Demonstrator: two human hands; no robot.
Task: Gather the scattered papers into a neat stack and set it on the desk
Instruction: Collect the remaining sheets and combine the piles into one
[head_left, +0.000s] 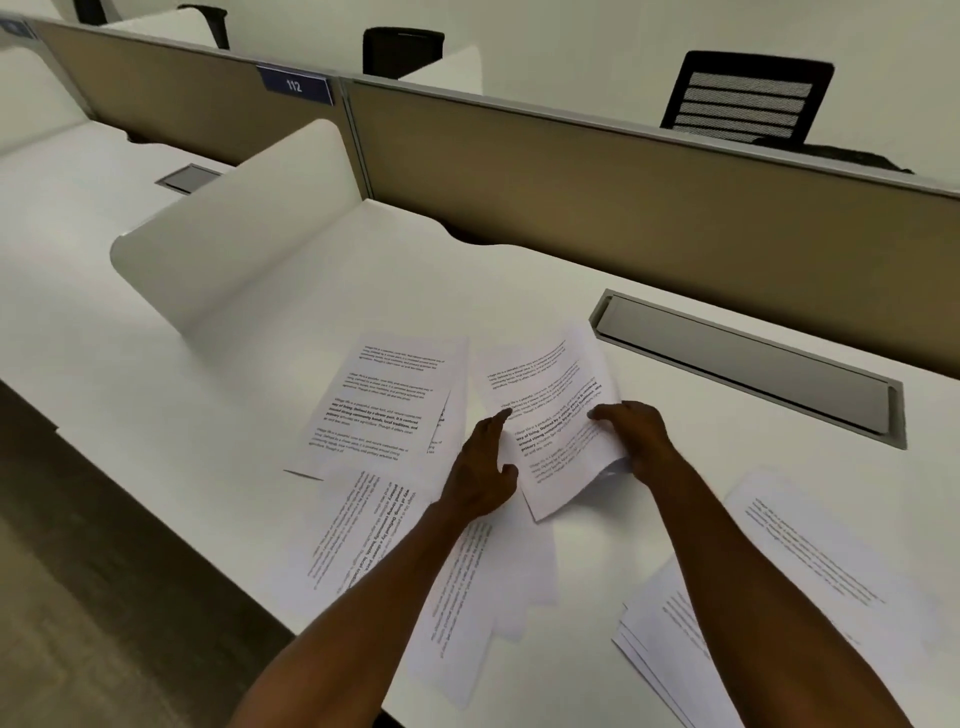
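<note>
Printed white papers lie scattered over the white desk. Between both hands is a small bundle of sheets, lifted and tilted, its lower right corner curled. My right hand grips its right edge with the thumb on top. My left hand touches its left edge, fingers spread. A flat sheet lies left of the bundle, with another sheet peeking out under it. Other sheets sit under my left forearm. Further loose papers lie to the right, and a fanned pile at the near edge.
A grey cable-tray lid is set into the desk behind the bundle. A tan partition closes the back, and a white curved divider stands at left. Black chairs stand beyond. The desk's front edge runs diagonally at lower left, with floor below.
</note>
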